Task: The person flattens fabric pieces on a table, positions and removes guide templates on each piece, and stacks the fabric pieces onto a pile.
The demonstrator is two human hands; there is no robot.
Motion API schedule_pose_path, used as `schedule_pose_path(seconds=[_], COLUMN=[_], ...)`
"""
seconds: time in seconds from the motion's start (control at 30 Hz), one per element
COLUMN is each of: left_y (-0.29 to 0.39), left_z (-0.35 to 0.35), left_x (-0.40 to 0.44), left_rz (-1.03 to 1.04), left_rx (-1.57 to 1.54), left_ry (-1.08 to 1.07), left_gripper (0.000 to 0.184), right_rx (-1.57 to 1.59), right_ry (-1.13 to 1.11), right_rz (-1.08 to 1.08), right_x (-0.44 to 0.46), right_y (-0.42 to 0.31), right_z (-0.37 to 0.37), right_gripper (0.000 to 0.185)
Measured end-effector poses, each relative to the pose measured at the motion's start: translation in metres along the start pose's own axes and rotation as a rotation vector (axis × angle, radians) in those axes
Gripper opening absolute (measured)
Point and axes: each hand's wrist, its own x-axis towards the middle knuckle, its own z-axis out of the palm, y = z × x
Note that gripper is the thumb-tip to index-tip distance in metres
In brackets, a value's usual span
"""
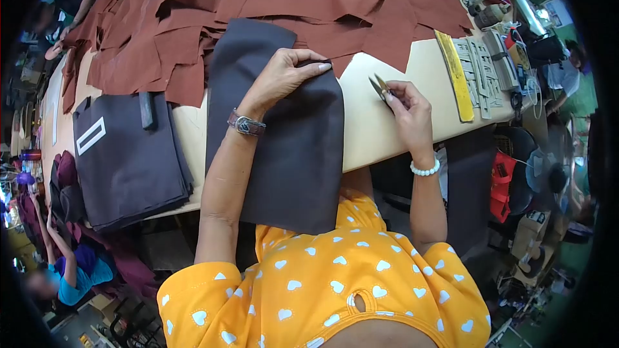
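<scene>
A dark grey fabric piece [277, 154] lies over the table's front edge and hangs toward my lap. My left hand [287, 76], with a watch at the wrist, pinches the right edge of this fabric near its upper part. To the right, my right hand [411, 113] is closed around small thread snips [379, 87]. The snips' pointed blades are apart and aim up and left, a short way from the fabric edge.
Reddish-brown cloth pieces [290, 0] cover the table's far side. Stacked dark fabric [129, 161] lies left, bearing a white rectangular template [91, 135]. At right are a yellow ruler [455, 77] and several card templates [480, 77]. Other people work at both sides.
</scene>
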Motion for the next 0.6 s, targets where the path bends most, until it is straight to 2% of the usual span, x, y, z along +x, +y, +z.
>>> schedule_pose_path(seconds=[0.03,0.17,0.4,0.6], left_y=[0.000,-0.005,-0.011,-0.013], left_z=[0.001,0.005,0.008,0.012], left_x=[-0.001,-0.005,-0.007,-0.006], left_rz=[-0.009,-0.041,-0.027,-0.020], left_rx=[-0.017,-0.076,-0.167,-0.192], left_ry=[-0.004,-0.021,-0.074,-0.096], left_gripper=[0.020,0.020,0.021,0.021], right_rx=[0.158,0.492,0.453,0.511], right_ry=[-0.026,-0.177,-0.310,-0.277], right_rz=[0.010,0.286,0.266,0.230], right_x=[0.004,0.012,0.017,0.016], right_y=[0.003,-0.028,-0.027,-0.028], right_z=[0.004,0.022,0.034,0.040], right_gripper=[0.017,0.021,0.030,0.033])
